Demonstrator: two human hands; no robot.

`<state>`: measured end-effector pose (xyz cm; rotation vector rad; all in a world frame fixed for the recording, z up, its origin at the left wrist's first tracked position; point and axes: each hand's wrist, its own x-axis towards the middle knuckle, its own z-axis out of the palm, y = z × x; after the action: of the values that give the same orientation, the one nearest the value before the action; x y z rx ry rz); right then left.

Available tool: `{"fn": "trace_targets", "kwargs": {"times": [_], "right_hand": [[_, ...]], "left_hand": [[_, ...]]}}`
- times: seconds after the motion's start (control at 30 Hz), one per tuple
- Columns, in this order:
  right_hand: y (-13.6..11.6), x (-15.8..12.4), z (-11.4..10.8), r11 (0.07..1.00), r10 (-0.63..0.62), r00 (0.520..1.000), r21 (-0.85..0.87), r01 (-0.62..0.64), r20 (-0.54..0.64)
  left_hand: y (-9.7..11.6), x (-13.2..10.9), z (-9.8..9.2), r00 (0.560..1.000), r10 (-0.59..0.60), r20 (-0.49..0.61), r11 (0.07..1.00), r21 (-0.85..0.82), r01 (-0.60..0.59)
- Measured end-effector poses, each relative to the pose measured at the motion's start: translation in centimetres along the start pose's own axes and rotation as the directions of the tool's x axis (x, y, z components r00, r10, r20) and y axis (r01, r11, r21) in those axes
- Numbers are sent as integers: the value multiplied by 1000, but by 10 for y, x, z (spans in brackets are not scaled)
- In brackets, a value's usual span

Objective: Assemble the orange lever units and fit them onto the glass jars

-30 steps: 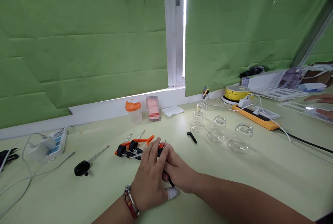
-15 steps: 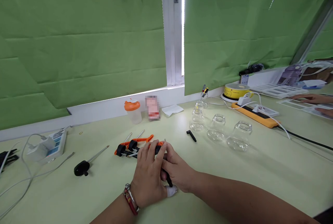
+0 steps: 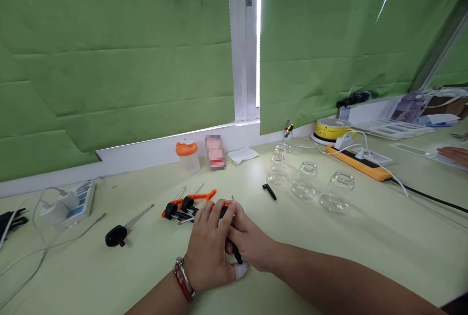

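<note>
Black-and-orange part (image 3: 237,252), head view: enclosed by left hand (image 3: 209,244) and right hand (image 3: 252,242), well in from the far edge of the bench (image 3: 153,276). Fingers curled closely round it; exact fingertip contact hidden. Risk: slip or skew, from overlapping fingers masking the work; possible knock to capped parts (image 3: 187,204) just beyond, from any leftward swing of the knuckles.

You see white glare between the green fabric blinds (image 3: 117,71) and soft shadows on the smooth pale-green table (image 3: 153,261).
</note>
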<state>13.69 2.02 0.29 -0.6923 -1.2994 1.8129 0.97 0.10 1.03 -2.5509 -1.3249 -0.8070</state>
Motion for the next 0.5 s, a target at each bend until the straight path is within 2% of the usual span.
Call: {"fn": "trace_targets", "kwargs": {"times": [0.17, 0.3, 0.4, 0.5], "right_hand": [[1, 4, -9, 999, -54, 995, 16, 52, 83], [-1, 7, -20, 998, -45, 993, 38, 41, 109], [-4, 10, -28, 999, -34, 998, 40, 32, 62], [-6, 17, -41, 997, -73, 997, -38, 73, -20]], "left_hand": [[-2, 1, -2, 999, -27, 31, 998, -63, 29], [-4, 3, -9, 996, -67, 67, 978, -195, 79], [-4, 4, -18, 978, -164, 127, 927, -319, 197], [-2, 6, -28, 932, -275, 236, 814, -458, 357]]}}
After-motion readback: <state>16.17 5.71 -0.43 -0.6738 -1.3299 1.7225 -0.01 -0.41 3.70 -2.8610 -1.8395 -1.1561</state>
